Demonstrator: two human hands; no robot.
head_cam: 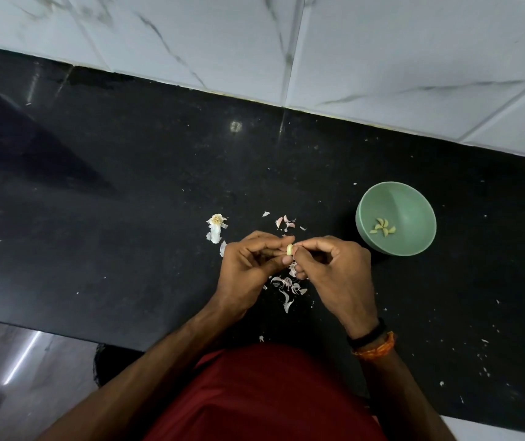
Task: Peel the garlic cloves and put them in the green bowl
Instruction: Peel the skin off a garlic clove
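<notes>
— Black stone counter (127, 218) fills the middle of the head view, with pale marbled wall tiles (382, 43) along the top. What's in the hands?

— One garlic clove (290, 249), just below frame centre. The left hand (248, 272) pinches it between thumb and curled forefinger; the right hand (334, 268) has its thumb and forefinger closed on the clove's right end, other fingers curled under. It looks mostly bare and yellowish, so I'd judge the peeling nearly finished.

— What might go wrong?

— A bare clove is probably slick; if the pinch slackens while the last skin is tugged, it could drop among the peels (288, 288) directly beneath the hands. The green bowl (413, 198) sits to the right, apart from the hands, so the carry could also miss the rim. Skin clinging to the fingers could end up in the bowl too.

— Counts?

— One bowl, holding about five peeled cloves (383, 226) clustered at its bottom. One clove in hand. Two unpeeled pinkish cloves (285, 221), I think, just above the hands. One spent bulb core (216, 220) to their left. Peel scraps: too many and too small to count.
</notes>
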